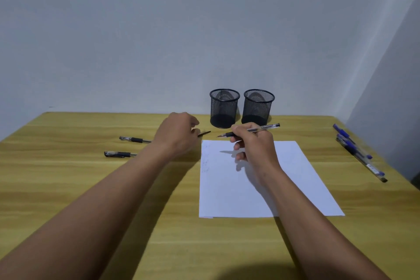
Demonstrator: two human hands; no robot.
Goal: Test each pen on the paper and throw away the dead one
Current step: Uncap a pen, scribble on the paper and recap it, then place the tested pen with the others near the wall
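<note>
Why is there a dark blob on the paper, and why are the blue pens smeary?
Head view: the blob is the shadow of the right hand holding a pen, cast on the paper; the blue pens sit at the stretched, blurry edge.

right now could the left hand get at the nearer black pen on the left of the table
Probably yes. The black pen lies on bare table just left of the left forearm, nothing between, though the left hand seems to pinch a dark cap.

Left hand (176, 135), right hand (254, 145) bare; forearms (102, 188) uncovered to frame edge.
</note>
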